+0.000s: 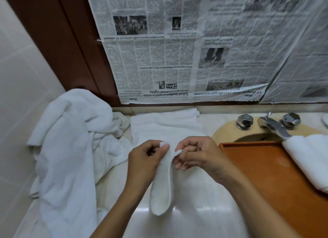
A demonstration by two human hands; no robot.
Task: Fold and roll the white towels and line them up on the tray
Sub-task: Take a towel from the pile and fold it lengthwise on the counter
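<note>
Over bench, small white towel hung doubled between left grip and right grip, each clamped on top corner

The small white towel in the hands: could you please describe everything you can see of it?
The small white terry-cloth towel looks soft. It hangs as a narrow doubled strip, its top edge pinched between the left hand and right hand, its rounded lower end over the pale glossy counter; whether it touches there is unclear.
</note>
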